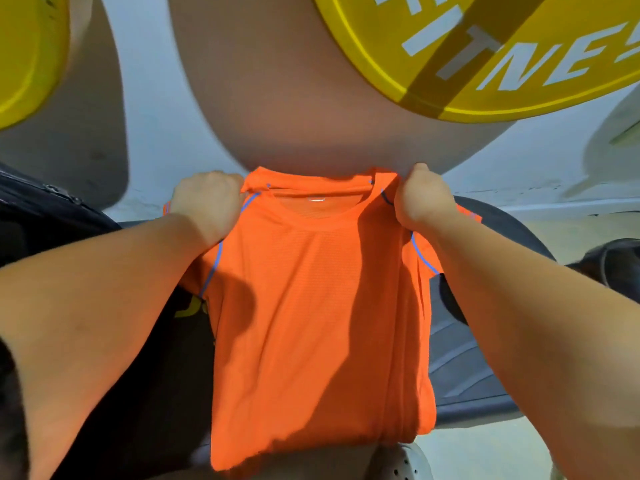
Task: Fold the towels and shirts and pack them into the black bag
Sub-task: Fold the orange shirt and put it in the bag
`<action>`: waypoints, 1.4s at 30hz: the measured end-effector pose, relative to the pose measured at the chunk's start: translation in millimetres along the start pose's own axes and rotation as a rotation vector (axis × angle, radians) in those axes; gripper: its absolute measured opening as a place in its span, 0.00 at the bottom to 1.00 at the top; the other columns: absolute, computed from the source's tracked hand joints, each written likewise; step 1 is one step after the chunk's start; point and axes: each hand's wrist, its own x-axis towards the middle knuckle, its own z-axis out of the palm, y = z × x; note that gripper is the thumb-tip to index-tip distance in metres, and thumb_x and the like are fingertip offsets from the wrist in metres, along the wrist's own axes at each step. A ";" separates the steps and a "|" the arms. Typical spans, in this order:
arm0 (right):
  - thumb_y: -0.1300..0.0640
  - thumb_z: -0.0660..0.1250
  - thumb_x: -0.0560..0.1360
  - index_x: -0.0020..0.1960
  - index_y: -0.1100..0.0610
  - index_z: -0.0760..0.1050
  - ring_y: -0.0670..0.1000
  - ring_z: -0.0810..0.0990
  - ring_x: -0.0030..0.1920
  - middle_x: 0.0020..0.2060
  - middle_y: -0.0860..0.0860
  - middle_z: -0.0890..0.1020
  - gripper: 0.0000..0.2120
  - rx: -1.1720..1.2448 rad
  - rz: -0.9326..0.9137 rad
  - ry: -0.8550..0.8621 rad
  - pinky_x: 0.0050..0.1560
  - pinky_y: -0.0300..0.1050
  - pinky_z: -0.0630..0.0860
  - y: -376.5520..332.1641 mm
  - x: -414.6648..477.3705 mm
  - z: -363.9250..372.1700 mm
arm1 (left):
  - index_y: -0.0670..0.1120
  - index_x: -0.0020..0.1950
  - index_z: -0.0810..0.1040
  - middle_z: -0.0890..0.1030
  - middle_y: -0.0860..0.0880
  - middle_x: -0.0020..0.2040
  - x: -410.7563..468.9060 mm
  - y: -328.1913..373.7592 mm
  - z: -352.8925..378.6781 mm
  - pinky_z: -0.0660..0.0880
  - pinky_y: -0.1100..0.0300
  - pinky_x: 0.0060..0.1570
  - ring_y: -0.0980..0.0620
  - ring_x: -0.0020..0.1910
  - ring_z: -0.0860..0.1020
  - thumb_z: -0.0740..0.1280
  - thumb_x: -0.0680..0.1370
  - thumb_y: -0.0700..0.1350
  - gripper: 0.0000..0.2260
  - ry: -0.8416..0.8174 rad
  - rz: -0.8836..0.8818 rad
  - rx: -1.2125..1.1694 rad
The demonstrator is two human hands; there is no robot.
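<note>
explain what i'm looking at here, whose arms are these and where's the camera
There is no machine here. This is one picture from a camera worn on a person's head, looking down past their two bare arms. The left hand and the right hand each grip a shoulder of an orange shirt with thin blue seam lines. Its sides look already folded in. The shirt stretches toward the camera over something dark, with a grey pad showing on its right. At the left edge is what looks like a black bag with a zip. The yellow discs beyond are gym weight plates with white lettering.
</note>
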 end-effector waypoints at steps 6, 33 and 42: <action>0.58 0.57 0.80 0.54 0.58 0.65 0.67 0.78 0.51 0.51 0.65 0.80 0.05 -0.062 -0.181 0.036 0.42 0.53 0.67 8.7 -17.8 20.3 | 0.43 0.58 0.73 0.75 0.39 0.54 -6.0 7.3 13.6 0.74 0.45 0.48 0.35 0.54 0.75 0.65 0.78 0.51 0.14 -0.011 -0.099 0.064; 0.26 0.43 0.74 0.80 0.38 0.43 0.59 0.36 0.79 0.81 0.49 0.41 0.37 -0.275 -0.527 -0.130 0.74 0.69 0.37 -26.2 -175.7 125.2 | 0.38 0.58 0.76 0.75 0.36 0.61 -107.7 12.9 22.6 0.73 0.45 0.58 0.34 0.61 0.74 0.63 0.78 0.41 0.11 -0.124 -0.940 -0.495; 0.25 0.41 0.74 0.80 0.39 0.41 0.59 0.34 0.79 0.80 0.49 0.39 0.37 -0.277 -0.531 -0.163 0.74 0.68 0.35 -26.2 -173.7 122.1 | 0.37 0.53 0.74 0.80 0.36 0.54 -98.2 7.9 -5.5 0.70 0.54 0.48 0.37 0.55 0.78 0.62 0.79 0.43 0.10 0.219 -0.948 -0.807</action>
